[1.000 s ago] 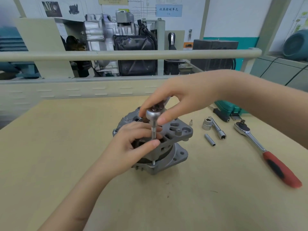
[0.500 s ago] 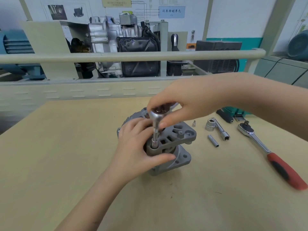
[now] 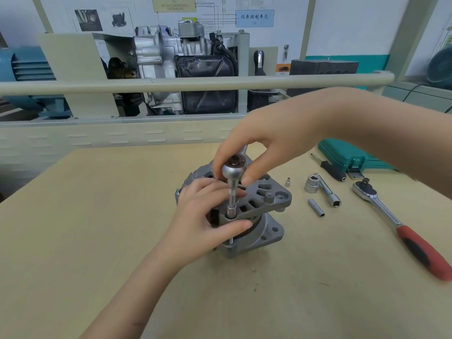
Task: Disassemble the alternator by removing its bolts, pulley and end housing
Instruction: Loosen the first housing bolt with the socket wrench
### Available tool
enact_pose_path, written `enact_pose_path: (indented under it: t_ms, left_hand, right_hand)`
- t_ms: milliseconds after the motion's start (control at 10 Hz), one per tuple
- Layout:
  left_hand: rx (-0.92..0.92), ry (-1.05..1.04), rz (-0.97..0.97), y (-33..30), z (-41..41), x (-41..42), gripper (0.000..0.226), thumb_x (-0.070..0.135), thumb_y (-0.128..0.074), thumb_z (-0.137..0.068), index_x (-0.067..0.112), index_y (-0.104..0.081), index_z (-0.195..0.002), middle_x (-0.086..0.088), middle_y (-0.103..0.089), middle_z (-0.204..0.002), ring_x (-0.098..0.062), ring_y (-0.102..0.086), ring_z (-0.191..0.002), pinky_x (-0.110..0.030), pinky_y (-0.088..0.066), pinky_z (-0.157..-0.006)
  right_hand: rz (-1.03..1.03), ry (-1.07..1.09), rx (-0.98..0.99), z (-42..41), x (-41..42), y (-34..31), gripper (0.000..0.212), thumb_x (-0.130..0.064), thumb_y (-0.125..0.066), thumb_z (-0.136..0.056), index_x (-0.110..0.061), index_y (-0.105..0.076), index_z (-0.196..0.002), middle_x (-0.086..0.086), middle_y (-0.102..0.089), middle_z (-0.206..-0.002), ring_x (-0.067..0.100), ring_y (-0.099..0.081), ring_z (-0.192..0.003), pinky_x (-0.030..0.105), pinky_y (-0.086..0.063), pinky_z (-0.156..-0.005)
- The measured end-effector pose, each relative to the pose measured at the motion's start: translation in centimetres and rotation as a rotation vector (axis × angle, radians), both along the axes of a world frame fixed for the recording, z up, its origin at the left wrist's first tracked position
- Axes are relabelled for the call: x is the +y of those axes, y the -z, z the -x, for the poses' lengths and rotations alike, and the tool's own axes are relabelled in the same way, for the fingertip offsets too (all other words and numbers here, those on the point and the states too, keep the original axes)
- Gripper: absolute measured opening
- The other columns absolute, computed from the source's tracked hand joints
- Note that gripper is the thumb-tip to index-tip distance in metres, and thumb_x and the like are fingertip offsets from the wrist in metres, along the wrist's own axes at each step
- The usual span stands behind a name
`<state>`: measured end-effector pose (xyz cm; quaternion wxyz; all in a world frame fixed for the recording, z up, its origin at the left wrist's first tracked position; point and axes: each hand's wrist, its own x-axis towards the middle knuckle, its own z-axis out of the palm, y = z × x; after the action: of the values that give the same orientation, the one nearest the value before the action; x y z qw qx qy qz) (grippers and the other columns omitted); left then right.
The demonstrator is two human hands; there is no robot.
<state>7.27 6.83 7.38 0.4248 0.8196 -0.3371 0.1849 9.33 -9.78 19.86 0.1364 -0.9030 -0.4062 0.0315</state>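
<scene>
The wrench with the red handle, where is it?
In the head view, the red-handled wrench lies on the table at the far right, untouched, right of the loose sockets and in front of the green case.

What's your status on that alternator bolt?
Right hand pinching small ratchet head. Left hand gripping alternator. Socket on housing bolt. Nothing blocking.

table (image 3: pixel 97 241) | alternator (image 3: pixel 264 231) | ratchet (image 3: pixel 401 228) | sockets (image 3: pixel 316 207) | case (image 3: pixel 347 152)

the left hand (image 3: pixel 208 216) has shifted from pinching the extension shaft (image 3: pixel 231 196) to gripping the alternator (image 3: pixel 247 216) housing beneath it.
</scene>
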Motion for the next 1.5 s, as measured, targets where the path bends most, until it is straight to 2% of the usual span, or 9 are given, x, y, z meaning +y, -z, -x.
enact_pose_path:
  t_ms: [100,200,300,400,700,900,1100,1400,1500]
  left_hand:
    - [0.037,0.035,0.082,-0.1,0.1,-0.1,0.027,0.050,-0.053,-0.073,0.034,-0.064,-0.091,0.021,-0.062,-0.102,0.001,-0.046,-0.110,-0.036,-0.030,-0.103]
    - [0.043,0.068,0.132,-0.5,0.1,-0.1,0.013,0.043,-0.051,-0.077,0.037,-0.062,-0.081,0.019,-0.067,-0.093,0.001,-0.054,-0.103,-0.037,-0.035,-0.098]
    - [0.054,0.072,0.156,-0.4,0.1,-0.1,0.007,0.042,-0.053,-0.077,0.041,-0.059,-0.074,0.019,-0.065,-0.097,0.000,-0.056,-0.099,-0.043,-0.035,-0.098]
    - [0.034,0.052,0.163,-0.4,0.1,-0.2,0.014,0.043,-0.054,-0.076,0.053,-0.055,-0.067,0.019,-0.065,-0.096,-0.003,-0.057,-0.098,-0.050,-0.034,-0.097]
    - [0.060,0.035,0.191,-0.3,0.2,-0.4,0.009,0.044,-0.055,-0.074,0.039,-0.062,-0.073,0.020,-0.065,-0.096,0.002,-0.057,-0.094,-0.043,-0.037,-0.096]
    - [0.118,0.027,0.109,-0.3,0.2,0.2,0.032,0.054,-0.063,-0.060,0.043,-0.061,-0.090,0.027,-0.059,-0.107,0.003,-0.051,-0.107,-0.037,-0.037,-0.101]
    - [0.082,0.075,0.034,-0.5,0.1,0.4,0.026,0.049,-0.061,-0.065,0.038,-0.063,-0.089,0.022,-0.060,-0.104,0.006,-0.050,-0.107,-0.031,-0.035,-0.100]
    - [0.116,0.081,0.101,0.0,-0.3,0.4,0.021,0.045,-0.058,-0.071,0.029,-0.068,-0.079,0.026,-0.061,-0.107,0.006,-0.053,-0.102,-0.023,-0.039,-0.094]
    - [0.113,0.066,0.111,-0.1,-0.1,0.3,0.022,0.047,-0.060,-0.068,0.030,-0.066,-0.080,0.020,-0.066,-0.097,0.003,-0.055,-0.098,-0.030,-0.041,-0.093]
  right_hand:
    - [0.034,0.015,0.012,0.0,0.3,-0.6,0.032,-0.030,-0.076,-0.068,-0.046,-0.048,-0.071,-0.052,-0.046,-0.061,-0.038,-0.038,-0.064,-0.013,-0.025,-0.059]
    - [0.103,-0.008,-0.024,0.0,0.8,-1.0,0.036,-0.052,-0.067,-0.067,-0.029,-0.057,-0.093,-0.021,-0.066,-0.089,-0.010,-0.057,-0.087,0.010,-0.043,-0.073]
    - [0.001,-0.033,-0.038,0.2,0.6,-0.6,0.054,-0.062,-0.060,-0.059,-0.019,-0.051,-0.091,0.004,-0.068,-0.090,0.020,-0.062,-0.086,0.034,-0.044,-0.077]
    - [-0.084,-0.054,-0.022,0.3,0.5,0.1,0.055,-0.059,-0.060,-0.058,-0.012,-0.051,-0.086,0.011,-0.066,-0.082,0.024,-0.061,-0.076,0.037,-0.047,-0.073]
    - [-0.110,0.040,-0.059,0.5,0.4,0.6,0.038,-0.054,-0.061,-0.065,-0.020,-0.044,-0.063,-0.005,-0.043,-0.056,0.006,-0.040,-0.053,0.015,-0.036,-0.052]
    - [0.068,-0.005,0.084,-0.4,0.1,-0.7,0.039,-0.034,-0.062,-0.083,-0.023,-0.056,-0.120,-0.010,-0.066,-0.104,0.000,-0.059,-0.094,0.011,-0.044,-0.084]
    - [0.169,-0.184,0.071,-1.0,1.0,-2.0,0.036,-0.022,-0.065,-0.084,-0.018,-0.060,-0.120,-0.011,-0.064,-0.113,-0.004,-0.055,-0.103,0.008,-0.036,-0.093]
    - [0.294,0.053,-0.226,1.6,2.1,-0.6,0.060,-0.062,-0.028,-0.071,-0.013,-0.058,-0.088,-0.006,-0.055,-0.059,0.005,-0.049,-0.049,0.010,-0.041,-0.052]
    - [0.327,0.091,-0.229,2.4,1.8,-0.2,0.059,-0.061,-0.026,-0.069,-0.015,-0.056,-0.087,-0.008,-0.044,-0.057,0.005,-0.037,-0.046,0.005,-0.035,-0.056]
